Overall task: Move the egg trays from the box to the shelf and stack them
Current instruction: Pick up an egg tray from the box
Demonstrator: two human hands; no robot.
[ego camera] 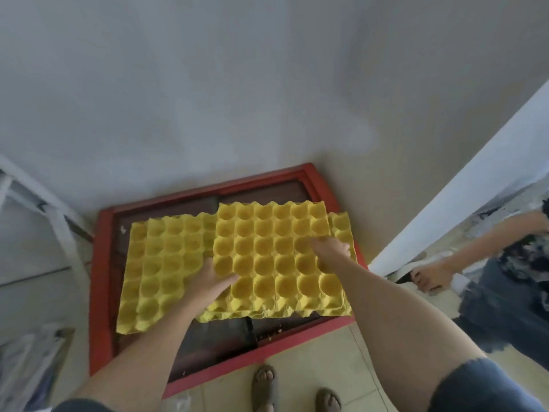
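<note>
Yellow egg trays lie in a red-framed box [102, 263] on the floor against the wall. One tray [160, 257] lies flat on the left. On the right a stack of trays [267, 310] carries a top tray [267, 242]. My left hand [209, 282] grips the top tray's left edge, thumb in a cup. Over at that tray's right side, my right hand [332, 248] closes on it, fingers curled into the cups. The top tray sits slightly skewed on the stack.
A grey wall rises behind the box. A white metal frame [44, 209] stands at the left. Another person's arm and hand [433, 276] hold something white at the right, beside a white panel [463, 185]. My sandalled feet [267, 385] stand on the tiled floor.
</note>
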